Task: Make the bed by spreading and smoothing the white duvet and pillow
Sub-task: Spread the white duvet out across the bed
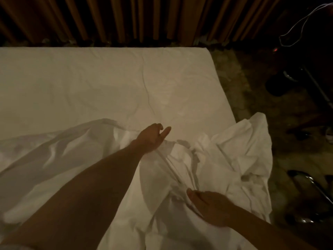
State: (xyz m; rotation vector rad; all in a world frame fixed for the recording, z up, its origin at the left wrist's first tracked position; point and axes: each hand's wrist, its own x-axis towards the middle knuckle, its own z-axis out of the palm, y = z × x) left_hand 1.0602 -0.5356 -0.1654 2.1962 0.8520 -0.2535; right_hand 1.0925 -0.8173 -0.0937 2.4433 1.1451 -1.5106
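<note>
The white duvet [234,159] lies bunched and creased over the near right part of the bed, with a corner hanging off the right edge. A raised fold of it runs off to the left. My left hand [153,138] reaches forward and grips the duvet's upper edge, one finger pointing out. My right hand [209,204] pinches a gathered bundle of folds lower down. Beyond them the mattress sheet [90,78] lies flat with a long crease. No pillow is visible.
Brown pleated curtains [126,18] hang behind the bed's far edge. Dim patterned carpet [261,105] runs along the right side. Dark objects, chrome chair legs [310,179] and a white cable [297,27] sit further right.
</note>
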